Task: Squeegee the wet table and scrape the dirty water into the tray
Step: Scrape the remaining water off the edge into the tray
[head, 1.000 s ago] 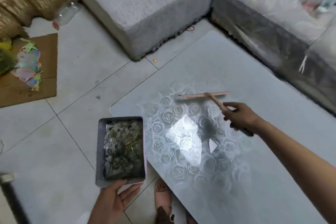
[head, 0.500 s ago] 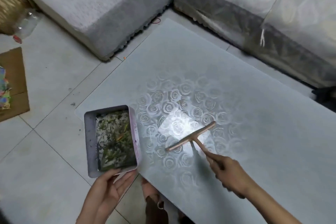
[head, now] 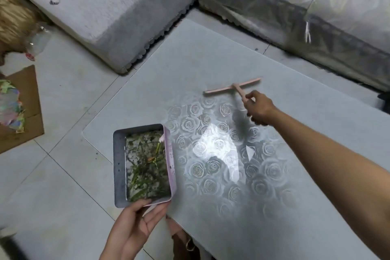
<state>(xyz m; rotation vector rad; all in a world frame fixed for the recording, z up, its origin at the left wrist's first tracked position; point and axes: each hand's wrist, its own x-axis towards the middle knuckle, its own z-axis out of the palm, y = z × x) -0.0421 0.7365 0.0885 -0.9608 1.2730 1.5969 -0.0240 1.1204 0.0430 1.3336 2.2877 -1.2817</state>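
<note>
Grey sofa (head: 118, 17) wraps the rose-patterned worktop (head: 211, 55). My right grip (head: 260, 110) is clamped round the pink squeegee (head: 232, 87) handle, blade out at one o'clock. My left grip (head: 135, 224) pinches the tray (head: 119, 164) of dirty water at the worktop's seven o'clock edge.

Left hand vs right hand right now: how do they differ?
The left hand pinches the near end of the tray, fingers fairly straight. The right hand curls round the squeegee handle. The left hand sits beyond the table edge, close in, while the right hand reaches out over the table. Shared: both are bare and each holds one item.
</note>
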